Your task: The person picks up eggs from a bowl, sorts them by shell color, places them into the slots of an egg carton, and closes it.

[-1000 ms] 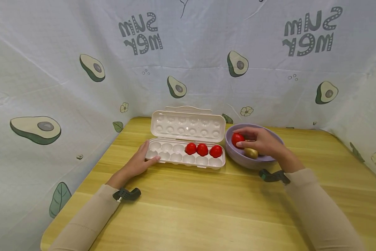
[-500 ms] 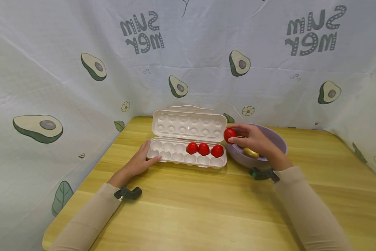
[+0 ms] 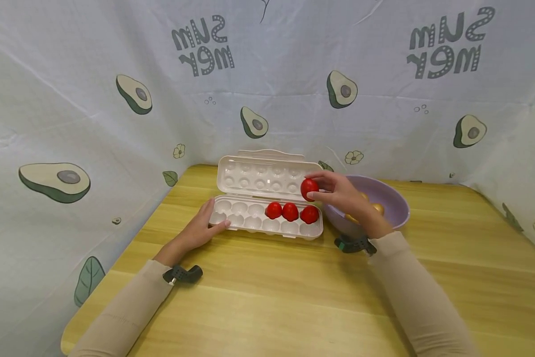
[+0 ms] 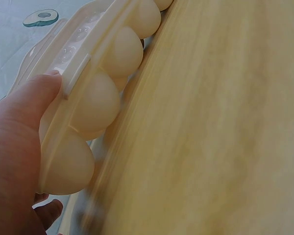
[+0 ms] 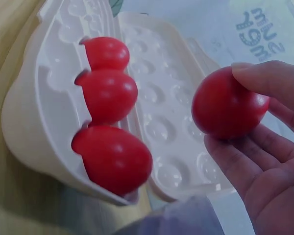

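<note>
A white plastic egg box point(image 3: 245, 226) lies with its lid point(image 3: 267, 178) raised at the back. Three red eggs point(image 3: 290, 211) sit in the right part of its back row. At the box's left end my left hand point(image 3: 197, 229) grips it; the left wrist view has the thumb point(image 4: 36, 95) over the front rim and the other fingers low around the end. My right hand point(image 3: 336, 193) pinches another red egg point(image 5: 228, 105) between thumb and fingertips, raised above the box's right end and overlapping the lid in the head view.
Right of the box stands a lilac bowl point(image 3: 394, 201) holding several gold eggs point(image 3: 378, 208), partly hidden by my right hand and wrist. A wooden table point(image 3: 267, 297) carries everything. A printed cloth point(image 3: 285, 74) hangs close behind the box and bowl.
My right hand has lifted the red egg out of the bowl and carried it left to the box's right end. My left hand stays at the box's left end.
</note>
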### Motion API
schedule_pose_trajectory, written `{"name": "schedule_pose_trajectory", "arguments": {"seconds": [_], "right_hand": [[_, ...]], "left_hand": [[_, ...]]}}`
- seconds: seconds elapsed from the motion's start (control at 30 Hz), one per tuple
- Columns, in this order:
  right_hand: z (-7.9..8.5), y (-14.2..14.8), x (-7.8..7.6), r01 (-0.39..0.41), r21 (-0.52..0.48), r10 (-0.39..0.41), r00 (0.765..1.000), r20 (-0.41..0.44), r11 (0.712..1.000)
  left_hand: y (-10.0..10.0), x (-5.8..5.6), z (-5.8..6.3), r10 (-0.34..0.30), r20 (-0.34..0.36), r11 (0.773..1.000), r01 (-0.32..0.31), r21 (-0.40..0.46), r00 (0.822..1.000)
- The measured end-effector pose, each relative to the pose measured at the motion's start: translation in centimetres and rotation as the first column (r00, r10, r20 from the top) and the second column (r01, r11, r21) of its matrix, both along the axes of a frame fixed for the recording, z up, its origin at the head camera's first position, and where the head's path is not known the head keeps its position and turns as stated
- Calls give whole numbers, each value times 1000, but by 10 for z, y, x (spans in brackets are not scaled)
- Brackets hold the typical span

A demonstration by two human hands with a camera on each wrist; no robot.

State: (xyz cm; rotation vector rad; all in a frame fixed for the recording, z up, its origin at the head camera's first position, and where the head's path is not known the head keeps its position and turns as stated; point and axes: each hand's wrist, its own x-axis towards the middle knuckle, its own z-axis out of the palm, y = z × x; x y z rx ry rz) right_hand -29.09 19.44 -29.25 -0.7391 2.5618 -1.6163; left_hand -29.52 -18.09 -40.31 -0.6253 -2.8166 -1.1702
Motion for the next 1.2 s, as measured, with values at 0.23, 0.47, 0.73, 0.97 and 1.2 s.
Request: {"name": "schedule_pose_trajectory", "arguments": {"seconds": [0.23, 0.47, 0.73, 0.97, 1.2], "right_hand": [[1, -18, -2, -30, -17, 30, 999, -37, 999], [-2, -36, -8, -93, -39, 89, 992, -86, 995], [-5, -55, -12, -116, -24, 111, 983, -144, 993], [-20, -68, -23, -89, -13, 88, 992, -91, 996], [-38, -80, -40, -51, -6, 51, 994, -95, 999]], "left_hand": [[0, 2, 1, 3, 14, 1000, -3, 1, 1000], [1, 2, 2, 12, 24, 1000, -12, -6, 1000], [0, 2, 1, 7, -12, 1000, -7, -6, 1000], [0, 1, -1, 5, -11, 1000, -5, -9, 1000], [0, 0, -1, 8, -11, 1000, -9, -7, 1000]]}}
